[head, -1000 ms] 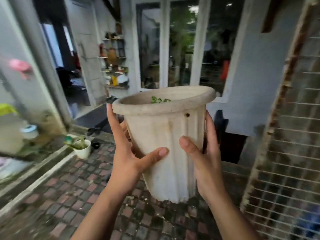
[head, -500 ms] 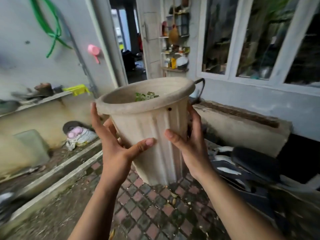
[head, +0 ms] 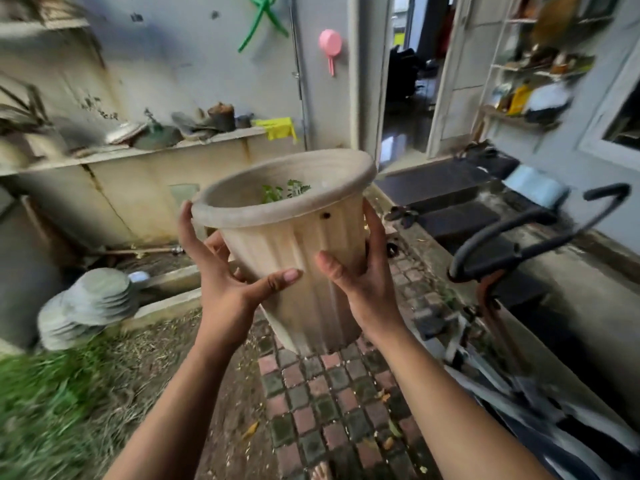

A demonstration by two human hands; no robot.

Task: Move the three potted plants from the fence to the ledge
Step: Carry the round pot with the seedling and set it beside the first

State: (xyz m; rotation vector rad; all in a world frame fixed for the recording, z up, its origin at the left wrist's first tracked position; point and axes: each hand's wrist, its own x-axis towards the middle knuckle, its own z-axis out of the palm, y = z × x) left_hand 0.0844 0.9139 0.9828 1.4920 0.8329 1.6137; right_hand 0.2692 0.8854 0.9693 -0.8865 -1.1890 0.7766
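- The pot (head: 298, 251), a pale ribbed planter with a small green plant (head: 285, 190) showing above its rim, is in the air at chest height, tilted a little toward the left
- The left hand (head: 225, 289) is clamped on its left side, thumb across the front and fingers round the back; the right hand (head: 360, 285) is clamped on the right side the same way (a two-handed grip, both closed on the pot)
- The step in hand looks like the carry: the pot is off the fence and not yet set down
- The ledge (head: 145, 152) runs along the wall beyond and to the left of the grip, well apart from it and already cluttered
- The next move, I judge, calls for finding a bare stretch of ledge and lowering the pot level
- The fence and the other two pots are out of view, the soil is hidden below the rim, and the edges of the view are blurred
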